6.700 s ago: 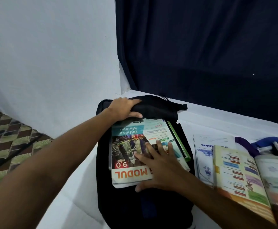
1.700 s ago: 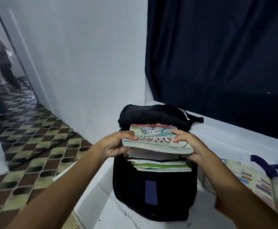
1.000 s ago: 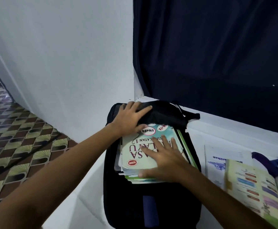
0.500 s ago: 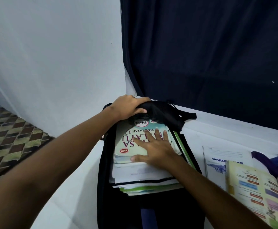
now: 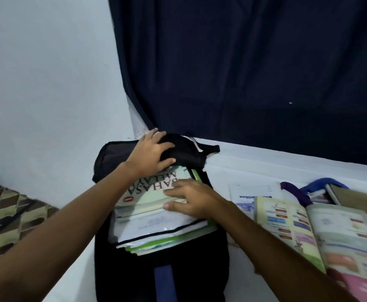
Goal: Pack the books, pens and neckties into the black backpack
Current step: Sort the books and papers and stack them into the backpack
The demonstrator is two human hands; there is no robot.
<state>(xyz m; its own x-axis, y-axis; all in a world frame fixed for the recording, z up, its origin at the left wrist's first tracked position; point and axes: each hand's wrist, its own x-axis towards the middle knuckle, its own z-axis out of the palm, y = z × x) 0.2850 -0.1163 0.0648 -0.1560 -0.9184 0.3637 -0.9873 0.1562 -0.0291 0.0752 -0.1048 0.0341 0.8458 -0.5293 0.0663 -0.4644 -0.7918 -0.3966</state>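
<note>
The black backpack (image 5: 200,269) lies on the white surface with its mouth toward the far wall. A stack of books (image 5: 163,234) sticks out of it, topped by a pale "Bahasa Melayu" book (image 5: 149,190). My left hand (image 5: 152,156) grips the black top flap (image 5: 186,152) of the backpack over the books' far end. My right hand (image 5: 191,198) lies flat with straight fingers on the top book's near right corner. On the right, a blue necktie (image 5: 322,183) and a purple necktie (image 5: 295,192) lie partly under other books.
An open colourful book (image 5: 313,232) and a white sheet with blue print (image 5: 252,192) lie to the right of the backpack. A dark curtain (image 5: 254,73) hangs behind. The white wall is on the left, with patterned floor tiles (image 5: 6,214) below the surface's edge.
The top book has slid deeper under the flap. My right hand has moved to the book's right corner. My left hand has spread further over the flap.
</note>
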